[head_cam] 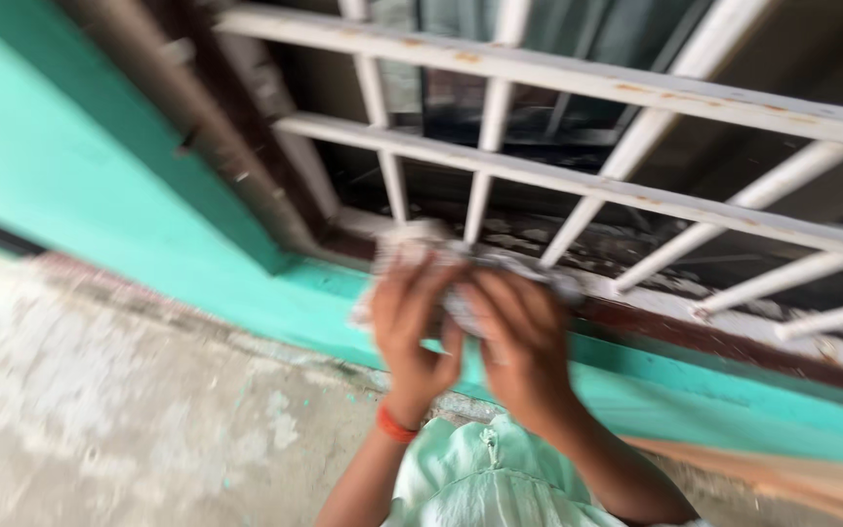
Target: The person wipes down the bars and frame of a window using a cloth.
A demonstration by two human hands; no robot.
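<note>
Both my hands are raised in front of a barred window and grip one crumpled grey-white cloth (461, 262). My left hand (412, 327) holds its left part, with a red band on the wrist. My right hand (519, 337) clasps its right part. The cloth is pressed against the lower sill of the window (734, 337), just below the white metal bars (578, 185). The picture is blurred by motion, so the cloth's details are unclear.
A turquoise wall (70, 166) surrounds the window, with a dark brown frame (246, 127). Below lies a worn grey concrete floor (129, 390). My pale green garment (480, 483) shows at the bottom. A wooden plank (792, 478) lies at the lower right.
</note>
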